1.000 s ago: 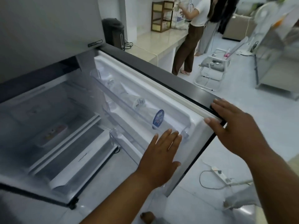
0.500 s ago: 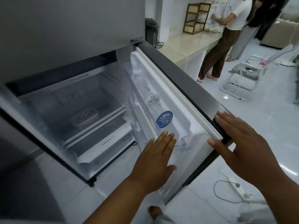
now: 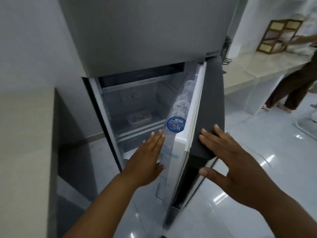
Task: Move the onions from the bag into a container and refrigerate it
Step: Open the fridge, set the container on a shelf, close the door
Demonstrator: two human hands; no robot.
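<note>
The lower fridge door (image 3: 211, 107) stands partly open, its dark outer face turned toward me. Inside, a clear container (image 3: 139, 117) with onions sits on a glass shelf (image 3: 137, 129). My left hand (image 3: 146, 157) lies flat, fingers apart, against the inner side of the door by its bottle rack. My right hand (image 3: 235, 162) presses flat on the outer face near the door's lower edge. Neither hand holds anything.
Water bottles, one with a blue cap label (image 3: 176, 124), lie in the door rack. A grey counter side (image 3: 27, 134) stands close on the left. A person (image 3: 295, 83) stands at a long counter (image 3: 257, 66) on the right. The tiled floor is glossy.
The fridge door has swung from wide open to a narrow gap, both hands moving with it. The view has turned to face the fridge.
</note>
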